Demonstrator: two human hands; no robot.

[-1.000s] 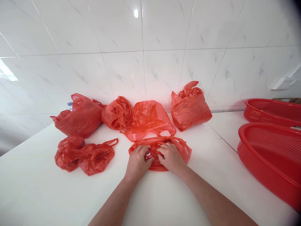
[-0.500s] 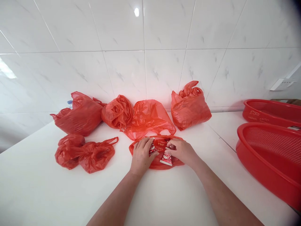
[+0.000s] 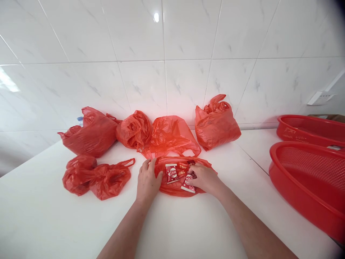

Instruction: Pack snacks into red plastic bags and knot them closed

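An open red plastic bag (image 3: 172, 191) lies on the white table in front of me, its mouth spread wide. Inside are small red-and-white snack packets: one (image 3: 171, 173) lies flat at the left, and yellow lettering on red shows beside it. My left hand (image 3: 148, 180) rests against the bag's left edge, thumb and fingers apart. Reaching in from the right, my right hand (image 3: 205, 177) has its curled fingers on another red-and-white snack packet (image 3: 188, 185), partly covering it. A darker red wrapper (image 3: 191, 163) shows just behind those fingers.
Along the tiled wall stand filled red bags (image 3: 90, 133), a bundled one (image 3: 134, 130), a limp one (image 3: 172, 131) and a full one (image 3: 217, 126). Knotted red bags (image 3: 107, 180) sit left. Red plastic baskets (image 3: 304, 180) are at the right.
My left hand has moved left, off the packets to the bag's edge, uncovering the left packet. My right hand stays at its packet, which has shifted slightly.
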